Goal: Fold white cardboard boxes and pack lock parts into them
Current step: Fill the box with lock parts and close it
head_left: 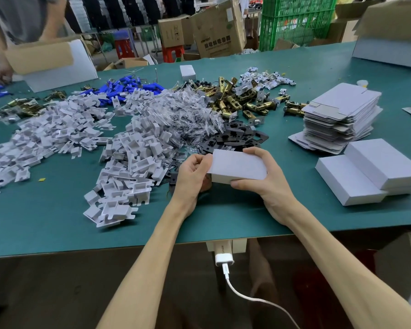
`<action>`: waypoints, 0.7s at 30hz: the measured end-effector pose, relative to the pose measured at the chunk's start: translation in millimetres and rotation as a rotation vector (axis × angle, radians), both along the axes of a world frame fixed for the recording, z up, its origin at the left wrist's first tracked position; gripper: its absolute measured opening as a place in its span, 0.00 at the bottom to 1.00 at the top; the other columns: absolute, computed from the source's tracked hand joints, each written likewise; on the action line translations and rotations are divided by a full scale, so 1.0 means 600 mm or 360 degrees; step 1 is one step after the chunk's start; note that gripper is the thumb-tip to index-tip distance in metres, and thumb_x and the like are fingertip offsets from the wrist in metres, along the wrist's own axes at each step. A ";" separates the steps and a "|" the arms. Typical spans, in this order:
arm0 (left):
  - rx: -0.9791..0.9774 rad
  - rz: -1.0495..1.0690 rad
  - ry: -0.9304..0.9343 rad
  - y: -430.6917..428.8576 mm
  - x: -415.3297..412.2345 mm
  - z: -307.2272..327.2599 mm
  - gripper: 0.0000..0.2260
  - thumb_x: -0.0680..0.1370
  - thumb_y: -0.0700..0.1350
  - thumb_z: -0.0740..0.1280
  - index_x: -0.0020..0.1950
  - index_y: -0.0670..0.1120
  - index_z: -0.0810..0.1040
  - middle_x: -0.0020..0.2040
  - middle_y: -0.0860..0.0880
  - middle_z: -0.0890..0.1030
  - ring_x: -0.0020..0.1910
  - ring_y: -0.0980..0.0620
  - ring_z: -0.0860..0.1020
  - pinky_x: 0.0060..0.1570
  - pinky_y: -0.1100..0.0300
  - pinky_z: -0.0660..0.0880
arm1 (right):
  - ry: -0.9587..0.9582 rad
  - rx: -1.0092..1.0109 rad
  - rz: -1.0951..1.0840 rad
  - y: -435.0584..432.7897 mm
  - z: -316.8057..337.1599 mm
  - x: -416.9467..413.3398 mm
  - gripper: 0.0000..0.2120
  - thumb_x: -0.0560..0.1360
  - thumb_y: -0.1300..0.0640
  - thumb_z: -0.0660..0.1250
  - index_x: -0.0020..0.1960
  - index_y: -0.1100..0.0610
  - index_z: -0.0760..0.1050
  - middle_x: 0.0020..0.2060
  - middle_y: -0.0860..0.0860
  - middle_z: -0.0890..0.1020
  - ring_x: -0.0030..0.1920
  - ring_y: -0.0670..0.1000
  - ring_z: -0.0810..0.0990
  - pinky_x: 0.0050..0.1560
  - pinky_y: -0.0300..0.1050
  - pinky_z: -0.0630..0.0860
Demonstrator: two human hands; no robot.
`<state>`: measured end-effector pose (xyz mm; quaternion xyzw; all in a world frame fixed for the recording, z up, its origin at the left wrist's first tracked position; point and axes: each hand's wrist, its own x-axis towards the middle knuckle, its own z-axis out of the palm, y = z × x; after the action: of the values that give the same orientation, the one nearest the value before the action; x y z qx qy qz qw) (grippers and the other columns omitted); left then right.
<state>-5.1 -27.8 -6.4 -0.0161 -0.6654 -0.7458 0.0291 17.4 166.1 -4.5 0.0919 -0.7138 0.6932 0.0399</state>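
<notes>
white box (237, 166) in both hands

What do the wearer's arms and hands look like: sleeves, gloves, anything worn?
Left hand and right hand are bare: no gloves, rings or watch visible. Left arm and right arm are uncovered to the frame edge, with no sleeves, bands, markings or cables on them.

We see a matt white cardboard box (237, 166), shiny brass-coloured metal latches (226, 102), crinkly clear plastic bags (188, 110), matt black plates (237, 137) and a smooth green table (57, 222)
</notes>
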 end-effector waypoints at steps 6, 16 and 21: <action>-0.0176 -0.0013 0.0094 0.003 0.000 -0.003 0.13 0.86 0.47 0.64 0.45 0.43 0.72 0.34 0.49 0.68 0.26 0.55 0.62 0.23 0.64 0.57 | 0.0042 0.0147 0.0027 -0.002 -0.002 0.002 0.37 0.63 0.58 0.82 0.67 0.43 0.70 0.65 0.48 0.71 0.63 0.44 0.71 0.59 0.39 0.71; -0.0284 -0.0027 0.0147 0.004 0.000 -0.005 0.17 0.85 0.51 0.66 0.37 0.49 0.69 0.33 0.51 0.67 0.29 0.56 0.62 0.27 0.63 0.58 | 0.0050 0.0312 0.0014 -0.003 -0.004 0.000 0.38 0.67 0.59 0.82 0.70 0.44 0.67 0.64 0.47 0.68 0.62 0.41 0.69 0.59 0.33 0.70; -0.0308 -0.0038 0.0100 0.003 -0.004 -0.005 0.15 0.85 0.50 0.65 0.40 0.49 0.68 0.38 0.44 0.66 0.31 0.54 0.63 0.28 0.61 0.59 | 0.0012 0.0391 -0.0009 -0.008 -0.001 -0.002 0.40 0.68 0.57 0.82 0.73 0.46 0.64 0.63 0.49 0.67 0.62 0.40 0.68 0.65 0.39 0.69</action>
<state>-7.3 -25.9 -9.5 -0.0502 -0.7328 -0.6775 0.0393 16.2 161.0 -4.9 0.0967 -0.7934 0.6000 0.0329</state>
